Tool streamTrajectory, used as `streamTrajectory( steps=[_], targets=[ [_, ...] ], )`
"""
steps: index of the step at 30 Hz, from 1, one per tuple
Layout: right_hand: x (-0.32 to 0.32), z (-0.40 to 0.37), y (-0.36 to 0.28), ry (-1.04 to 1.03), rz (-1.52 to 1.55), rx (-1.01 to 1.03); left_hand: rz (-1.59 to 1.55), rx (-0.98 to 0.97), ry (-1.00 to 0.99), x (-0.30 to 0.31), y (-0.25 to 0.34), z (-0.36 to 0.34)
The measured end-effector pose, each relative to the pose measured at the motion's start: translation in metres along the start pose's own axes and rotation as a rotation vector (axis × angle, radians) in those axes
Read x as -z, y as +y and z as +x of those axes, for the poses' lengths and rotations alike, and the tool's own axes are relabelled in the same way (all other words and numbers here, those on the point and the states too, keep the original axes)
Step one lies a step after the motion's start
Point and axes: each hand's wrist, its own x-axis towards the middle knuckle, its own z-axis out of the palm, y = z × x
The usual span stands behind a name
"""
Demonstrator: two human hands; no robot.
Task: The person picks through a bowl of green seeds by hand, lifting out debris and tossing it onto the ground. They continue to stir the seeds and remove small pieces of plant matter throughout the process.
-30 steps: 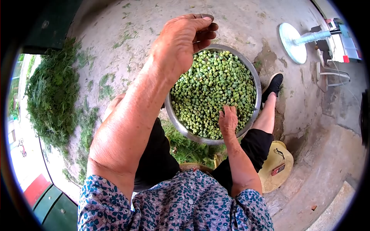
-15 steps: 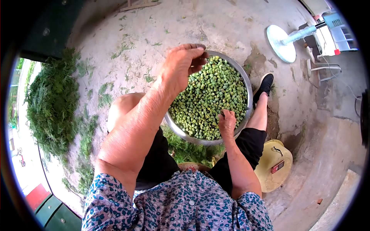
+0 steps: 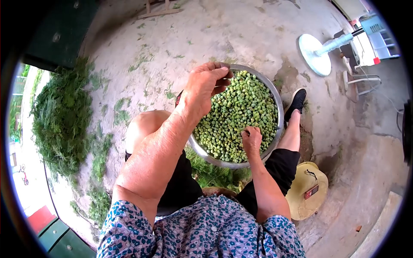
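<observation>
A round metal basin point(image 3: 278, 103) stands between my knees, filled with small green berry-like pods point(image 3: 245, 105). My left hand point(image 3: 205, 84) hovers over the basin's far left rim, its fingers curled in toward the thumb; whatever they hold, if anything, is hidden. Lower in the basin, toward the right, my right hand point(image 3: 253, 139) is at the surface of the pods. Thumb and fingers are pinched together there, and I cannot make out what is between them.
Feathery green sprigs point(image 3: 60, 120) are heaped at the left, with loose bits scattered over the concrete floor. More greenery point(image 3: 211, 168) lies beneath the basin. At right are a straw hat point(image 3: 301, 206) with a small red device point(image 3: 311, 191) on it, and a stand with a round white base point(image 3: 315, 55).
The whole view has shifted, so the scene sits slightly lower. My right hand has moved a little left over the pods. My left hand stays near the rim, still curled.
</observation>
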Motion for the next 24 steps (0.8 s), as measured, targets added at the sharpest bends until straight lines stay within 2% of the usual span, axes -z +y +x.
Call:
streamTrajectory(
  steps=[4, 6, 9, 10, 12, 14, 18, 21, 24],
  targets=[
    [0.035, -0.010, -0.019, -0.001, 0.337, -0.040, 0.113, -0.049, -0.066, 0.002, -0.017, -0.013],
    [0.066, -0.021, -0.051, -0.068, 0.498, -0.236, 0.198, -0.024, -0.120, 0.003, -0.035, -0.023],
    [0.095, -0.037, -0.082, -0.148, 0.801, -0.302, 0.423, 0.081, -0.241, -0.001, -0.056, -0.046],
    [0.098, -0.044, -0.083, -0.164, 0.834, -0.259, 0.465, 0.092, -0.293, -0.003, -0.062, -0.056],
    [0.108, -0.055, -0.090, -0.212, 0.954, -0.268, 0.507, 0.101, -0.401, -0.004, -0.071, -0.077],
    [0.116, -0.067, -0.101, -0.213, 1.100, -0.326, 0.373, 0.186, -0.496, -0.001, -0.076, -0.098],
    [0.118, -0.089, -0.103, -0.264, 1.380, -0.447, 0.464, -0.075, -0.513, 0.003, -0.078, -0.143],
    [0.115, -0.105, -0.105, -0.317, 1.416, -0.432, 0.676, -0.291, -0.392, 0.014, -0.104, -0.155],
    [0.112, -0.118, -0.104, -0.381, 1.447, -0.431, 0.614, -0.204, -0.366, 0.023, -0.114, -0.164]
  ],
)
